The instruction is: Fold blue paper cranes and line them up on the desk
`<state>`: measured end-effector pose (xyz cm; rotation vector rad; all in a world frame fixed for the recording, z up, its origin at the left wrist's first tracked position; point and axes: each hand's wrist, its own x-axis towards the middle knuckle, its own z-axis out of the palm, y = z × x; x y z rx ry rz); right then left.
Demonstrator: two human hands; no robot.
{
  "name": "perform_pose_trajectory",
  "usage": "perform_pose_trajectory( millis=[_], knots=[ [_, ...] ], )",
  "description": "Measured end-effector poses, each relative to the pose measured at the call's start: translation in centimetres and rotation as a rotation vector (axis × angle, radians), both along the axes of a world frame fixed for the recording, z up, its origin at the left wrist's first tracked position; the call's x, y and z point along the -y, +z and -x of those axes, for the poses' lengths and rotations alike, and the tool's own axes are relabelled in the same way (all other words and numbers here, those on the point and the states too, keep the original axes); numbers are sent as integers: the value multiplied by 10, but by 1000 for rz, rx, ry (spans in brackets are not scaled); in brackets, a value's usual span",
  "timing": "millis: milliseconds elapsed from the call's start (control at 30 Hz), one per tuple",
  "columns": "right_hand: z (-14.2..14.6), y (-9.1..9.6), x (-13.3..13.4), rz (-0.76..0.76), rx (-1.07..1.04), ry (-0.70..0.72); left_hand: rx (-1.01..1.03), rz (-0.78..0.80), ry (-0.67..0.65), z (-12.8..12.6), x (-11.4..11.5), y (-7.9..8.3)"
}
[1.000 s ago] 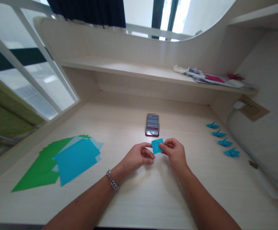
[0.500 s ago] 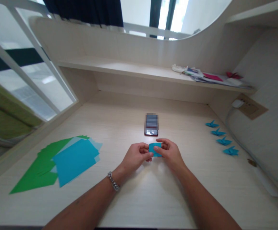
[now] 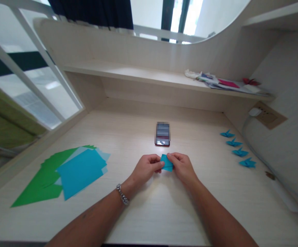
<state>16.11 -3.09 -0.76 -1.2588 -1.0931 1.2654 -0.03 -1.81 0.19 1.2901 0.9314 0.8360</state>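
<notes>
A small folded piece of blue paper [image 3: 167,163] sits between my two hands just above the pale wooden desk [image 3: 149,212]. My left hand [image 3: 146,168], with a metal bracelet on its wrist, pinches the paper's left side. My right hand [image 3: 181,167] pinches its right side, fingers curled over the top edge. Both hands are closed on it. Most of the paper is covered by my fingers.
A phone [image 3: 162,134] lies flat just beyond my hands. A fan of blue sheets [image 3: 83,170] over green sheets [image 3: 40,181] lies at the left. Several blue folded paper cranes [image 3: 236,148] line the right side. Papers [image 3: 226,84] rest on the shelf.
The paper was held up as an open flap; my hands have drawn closer together and lower, and the piece is now folded smaller between my fingertips.
</notes>
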Motion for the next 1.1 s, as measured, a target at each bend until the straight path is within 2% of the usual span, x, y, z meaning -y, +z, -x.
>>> perform_pose_trajectory(
  millis=[100,300,433,700,867,1100],
  knots=[
    [-1,0,0,62,-52,34,-7,6,41,1,-2,-2],
    [-6,0,2,37,170,120,57,20,111,1,-4,-9],
    [-6,-1,3,65,163,156,63,-5,93,0,-3,-9],
    [-3,-3,-1,19,10,35,-34,-19,81,0,-1,4],
    [-7,-1,-2,57,-14,13,-21,1,17,3,-3,4],
    [-13,5,-3,-41,86,-23,-149,-151,73,7,-5,3]
  ],
)
